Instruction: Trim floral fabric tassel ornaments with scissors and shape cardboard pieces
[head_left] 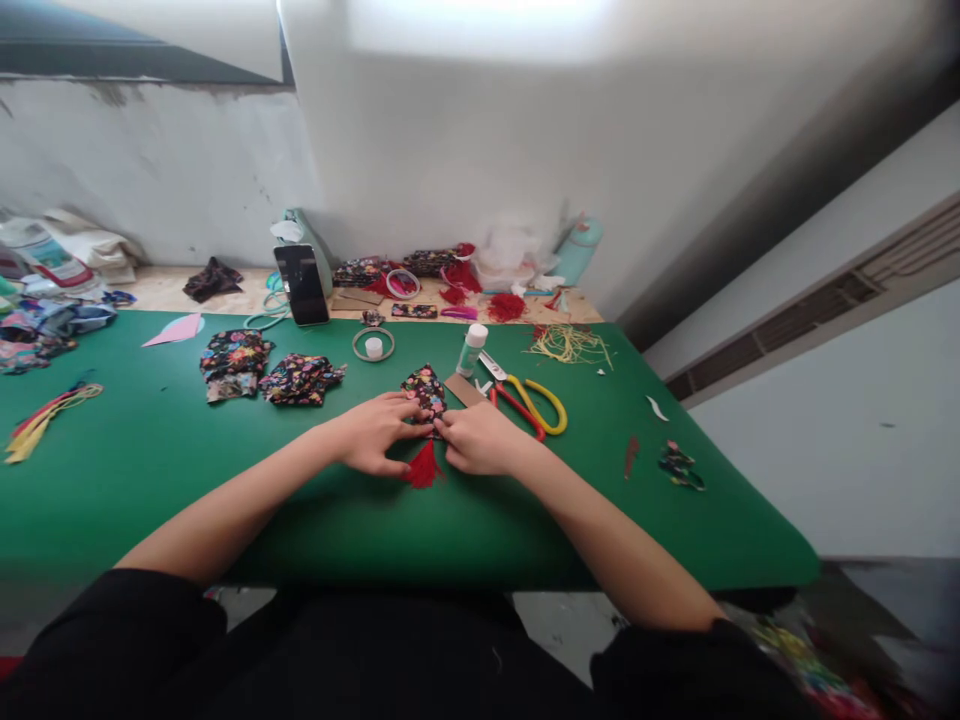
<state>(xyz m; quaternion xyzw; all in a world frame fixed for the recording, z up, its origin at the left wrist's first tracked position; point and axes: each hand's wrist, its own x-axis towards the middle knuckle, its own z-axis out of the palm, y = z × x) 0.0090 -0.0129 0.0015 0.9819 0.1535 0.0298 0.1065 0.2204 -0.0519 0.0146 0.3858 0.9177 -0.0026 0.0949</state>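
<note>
A small dark floral fabric piece [425,391] lies on the green table in front of me, with a red tassel [424,467] at its near end. My left hand [379,434] rests on the fabric's left side, fingers spread, its thumb at the tassel. From the right, my right hand [478,438] has its fingers curled and pinched on the fabric's lower edge, just above the tassel. A brown strip [463,390] lies beside the fabric, near a glue bottle [472,350] with a white cap.
Scissors with yellow handles [553,412] and a red-handled tool [520,412] lie right of my hands. Floral fabric piles [302,380] sit to the left. A phone [301,284] stands at the back, and yellow threads [571,344] lie back right.
</note>
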